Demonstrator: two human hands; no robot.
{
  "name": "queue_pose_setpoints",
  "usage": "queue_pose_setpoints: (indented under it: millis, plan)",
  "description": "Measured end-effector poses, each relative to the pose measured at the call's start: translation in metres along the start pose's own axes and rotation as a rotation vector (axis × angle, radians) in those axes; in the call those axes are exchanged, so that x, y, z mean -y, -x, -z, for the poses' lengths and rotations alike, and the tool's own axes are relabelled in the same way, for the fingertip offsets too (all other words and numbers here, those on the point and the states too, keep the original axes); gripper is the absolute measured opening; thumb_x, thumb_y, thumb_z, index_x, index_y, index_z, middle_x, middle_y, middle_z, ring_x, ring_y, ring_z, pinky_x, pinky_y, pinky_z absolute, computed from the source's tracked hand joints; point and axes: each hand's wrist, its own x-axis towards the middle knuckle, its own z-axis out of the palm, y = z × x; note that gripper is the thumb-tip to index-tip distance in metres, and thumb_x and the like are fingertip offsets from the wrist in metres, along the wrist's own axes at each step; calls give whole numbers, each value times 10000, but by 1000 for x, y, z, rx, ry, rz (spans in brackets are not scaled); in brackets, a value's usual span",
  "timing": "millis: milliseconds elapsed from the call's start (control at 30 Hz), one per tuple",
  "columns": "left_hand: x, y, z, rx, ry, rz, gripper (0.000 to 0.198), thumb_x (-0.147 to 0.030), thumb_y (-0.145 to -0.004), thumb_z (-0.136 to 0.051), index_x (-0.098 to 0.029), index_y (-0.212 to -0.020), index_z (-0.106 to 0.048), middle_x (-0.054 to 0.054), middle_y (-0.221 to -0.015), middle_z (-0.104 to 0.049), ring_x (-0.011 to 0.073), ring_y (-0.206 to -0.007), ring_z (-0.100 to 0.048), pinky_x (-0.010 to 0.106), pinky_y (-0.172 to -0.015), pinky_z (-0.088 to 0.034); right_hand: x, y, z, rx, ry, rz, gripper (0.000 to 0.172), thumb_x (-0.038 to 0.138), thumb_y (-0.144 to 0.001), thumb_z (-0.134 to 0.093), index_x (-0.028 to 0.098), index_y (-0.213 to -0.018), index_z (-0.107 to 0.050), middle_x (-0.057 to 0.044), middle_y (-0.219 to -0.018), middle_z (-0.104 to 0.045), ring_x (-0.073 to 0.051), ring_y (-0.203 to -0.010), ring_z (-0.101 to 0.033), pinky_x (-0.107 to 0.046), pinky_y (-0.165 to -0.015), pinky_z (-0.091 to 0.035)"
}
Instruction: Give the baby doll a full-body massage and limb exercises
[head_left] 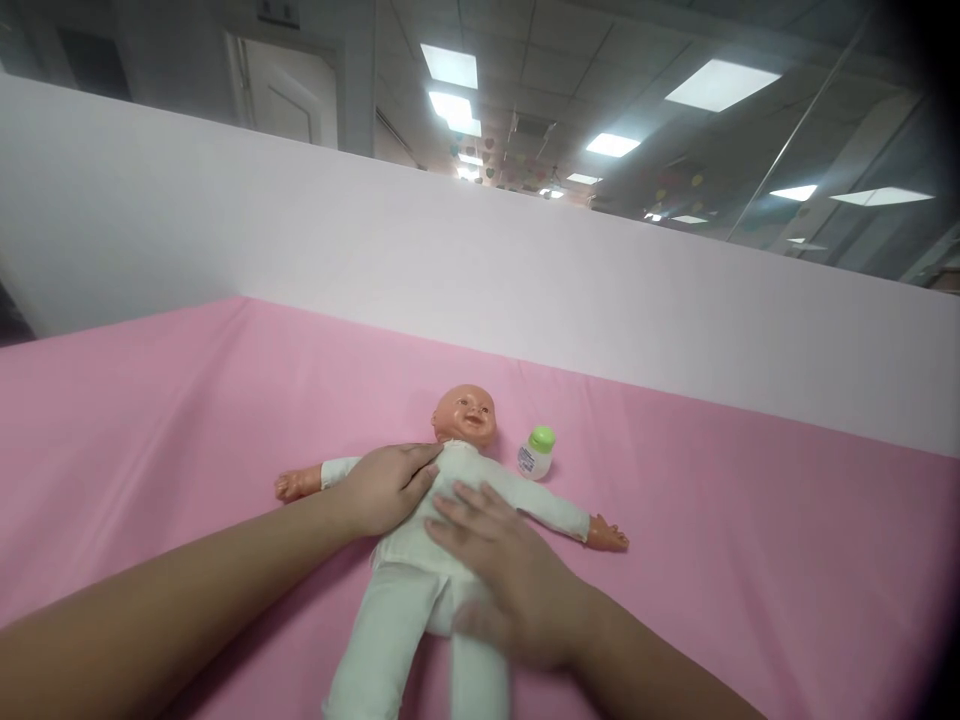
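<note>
A baby doll (409,550) with a hard tan head and a white cloth body lies on its back, arms spread. My left hand (390,487) rests flat on the doll's shoulder and upper chest, fingers stretched toward its neck. Over the belly and hip lies my right hand (517,570), fingers apart and slightly blurred by motion; whether its whole palm touches the cloth I cannot tell. Neither hand grips anything. Beside the doll's head stands a small clear bottle (535,458) with a green cap. The doll's feet are out of view.
A pink sheet (712,520) with some creases covers the surface under the doll. Behind it runs a low white partition (480,270). Beyond are a pale door (291,95) at the left and lit ceiling panels (721,85).
</note>
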Motion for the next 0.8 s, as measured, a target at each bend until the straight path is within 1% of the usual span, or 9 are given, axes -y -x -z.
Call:
queue_pose_setpoints:
  millis: [100, 167, 333, 400, 467, 533, 600, 700, 800]
  plan:
    - [0, 0, 0, 3, -24, -7, 537, -479, -1063, -354, -246, -1507, -548, 63, -1475, -621, 268, -1336, -601, 409, -1142, -451, -24, 1, -2, -88, 2, -143, 729, 558, -1036, -499, 288, -1654, -222, -42, -1716, -199, -279, -1602, -145, -573, -1300, -119]
    - [0, 0, 0, -1, -27, -16, 529, -468, -1061, -368, -245, -1507, -546, 60, -1472, -624, 265, -1336, -600, 410, -1147, -448, -37, 1, -4, -169, -1, -252, 676, 508, -1058, -465, 265, -1650, -245, -60, -1709, -226, -280, -1592, -192, -571, -1289, -196]
    - [-1, 4, 3, 3, -47, -41, 548, -480, -1051, -409, -231, -1528, -512, 84, -1530, -566, 276, -1386, -555, 433, -1160, -441, -49, 0, -4, -359, -38, -373, 556, 247, -1031, -453, 277, -1585, -423, -69, -1569, -512, -270, -1450, -488, -521, -1219, -386]
    - [-8, 8, 7, -7, -58, -138, 573, -495, -1038, -440, -212, -1532, -502, 104, -1549, -542, 299, -1417, -521, 472, -1197, -399, -48, -2, -2, -381, -48, -394, 596, 150, -978, -453, 293, -1556, -472, -56, -1501, -587, -264, -1384, -560, -500, -1177, -442]
    - [-22, 14, 12, 18, -4, -324, 554, -466, -1027, -472, -224, -1524, -512, 104, -1526, -567, 305, -1405, -532, 483, -1221, -368, -46, -3, 0, -382, -45, -411, 633, 106, -934, -460, 297, -1535, -502, -50, -1464, -622, -265, -1349, -591, -487, -1146, -473]
    - [-41, 24, 18, 84, 136, -519, 515, -412, -1027, -473, -263, -1517, -522, 86, -1466, -625, 289, -1348, -588, 452, -1211, -394, -45, -4, 0, -385, -34, -420, 653, 85, -903, -464, 300, -1517, -526, -45, -1439, -642, -263, -1323, -611, -474, -1124, -492]
    - [-61, 33, 22, 183, 285, -634, 501, -405, -1034, -447, -299, -1518, -520, 68, -1389, -684, 280, -1279, -643, 427, -1175, -447, -45, -5, -1, -394, -22, -422, 671, 70, -878, -466, 302, -1503, -543, -42, -1416, -660, -259, -1298, -630, -461, -1108, -506]
    - [-79, 40, 24, 280, 371, -689, 499, -431, -1044, -433, -315, -1521, -522, 51, -1401, -679, 277, -1291, -639, 431, -1215, -402, -46, -5, -3, -415, -4, -417, 687, 60, -850, -470, 294, -1490, -559, -42, -1388, -679, -259, -1272, -648, -461, -1101, -513]
    - [-71, 35, 23, 308, 252, -604, 508, -454, -1036, -485, -324, -1525, -524, 44, -1557, -537, 297, -1443, -496, 482, -1293, -240, -46, -4, -3, -425, -10, -417, 670, 53, -842, -457, 277, -1458, -593, -46, -1380, -684, -255, -1257, -658, -459, -1100, -516]
